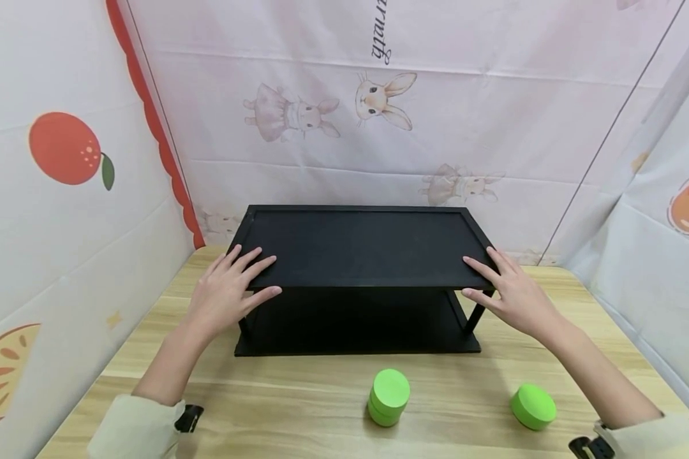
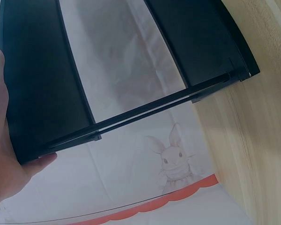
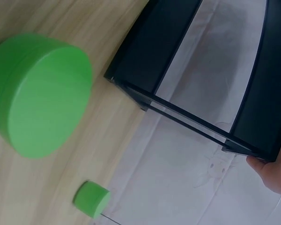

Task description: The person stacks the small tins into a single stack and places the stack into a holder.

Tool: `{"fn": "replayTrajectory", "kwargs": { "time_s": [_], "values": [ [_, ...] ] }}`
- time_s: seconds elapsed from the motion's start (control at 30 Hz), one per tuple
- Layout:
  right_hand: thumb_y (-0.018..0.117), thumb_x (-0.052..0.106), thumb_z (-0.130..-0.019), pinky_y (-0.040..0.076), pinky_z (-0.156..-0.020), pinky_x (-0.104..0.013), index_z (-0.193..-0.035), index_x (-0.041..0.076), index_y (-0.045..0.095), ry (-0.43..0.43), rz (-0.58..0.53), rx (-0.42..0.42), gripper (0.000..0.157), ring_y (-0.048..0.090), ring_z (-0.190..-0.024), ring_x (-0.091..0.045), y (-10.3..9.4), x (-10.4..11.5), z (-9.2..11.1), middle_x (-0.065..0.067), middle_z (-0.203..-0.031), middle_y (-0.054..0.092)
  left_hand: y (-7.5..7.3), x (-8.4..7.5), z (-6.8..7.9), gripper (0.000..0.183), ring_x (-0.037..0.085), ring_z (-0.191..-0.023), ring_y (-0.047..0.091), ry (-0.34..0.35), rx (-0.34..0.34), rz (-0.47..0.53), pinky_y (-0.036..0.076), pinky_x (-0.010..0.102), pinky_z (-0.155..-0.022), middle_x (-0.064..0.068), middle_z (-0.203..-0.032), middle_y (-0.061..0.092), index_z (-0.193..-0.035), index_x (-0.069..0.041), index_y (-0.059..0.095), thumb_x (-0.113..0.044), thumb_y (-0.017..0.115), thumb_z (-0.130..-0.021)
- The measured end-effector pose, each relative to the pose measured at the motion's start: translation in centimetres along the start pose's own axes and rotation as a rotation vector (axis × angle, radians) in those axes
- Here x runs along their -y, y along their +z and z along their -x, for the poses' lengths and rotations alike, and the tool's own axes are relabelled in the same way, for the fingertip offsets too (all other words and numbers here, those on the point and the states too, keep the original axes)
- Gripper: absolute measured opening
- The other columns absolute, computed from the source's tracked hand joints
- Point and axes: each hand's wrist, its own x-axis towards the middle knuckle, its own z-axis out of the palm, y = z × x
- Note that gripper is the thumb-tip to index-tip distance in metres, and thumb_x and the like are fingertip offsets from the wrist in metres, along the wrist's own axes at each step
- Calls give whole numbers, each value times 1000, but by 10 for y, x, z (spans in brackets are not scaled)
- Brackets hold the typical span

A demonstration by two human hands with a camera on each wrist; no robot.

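A black two-tier rack [image 1: 356, 248] stands on the wooden table, its front facing me. My left hand [image 1: 224, 287] rests on the front left corner of the top shelf, fingers spread, the thumb along the front edge. At the front right corner my right hand [image 1: 513, 290] lies in the same way. Both wrist views show a thumb beside the shelf corner, with most other fingers hidden. A green cylinder [image 1: 389, 395], with a seam around its side, stands in front of the rack. Right of it sits a shorter green round block [image 1: 534, 407]. Neither hand touches them.
A white patterned cloth [image 1: 350, 146] with rabbits hangs behind the rack. Fruit-printed cloth walls [image 1: 46, 242] close in the left and right sides. Light wood tabletop [image 1: 298, 395] shows around the rack's front and sides.
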Motion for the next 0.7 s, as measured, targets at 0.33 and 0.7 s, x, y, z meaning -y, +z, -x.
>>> {"fn": "replayTrajectory", "kwargs": {
  "time_s": [0.33, 0.7],
  "values": [
    [53, 49, -89, 24, -94, -66, -140, 16, 39, 27, -14, 31, 62, 16, -131, -42, -1, 2, 2, -29, -142, 22, 3, 5, -3, 61, 37, -130, 25, 17, 2, 11, 19, 51, -106, 14, -137, 42, -134, -18, 50, -55, 54, -85],
    [54, 50, -88, 29, -93, -64, -143, 12, 33, 75, -92, 106, 70, 24, -126, -48, -15, -9, 0, -24, -145, 20, -11, -9, -10, 71, 39, -135, 4, -123, 165, 65, 2, 48, -109, 23, -145, 24, -140, -11, 39, -61, 34, -91]
  ]
}}
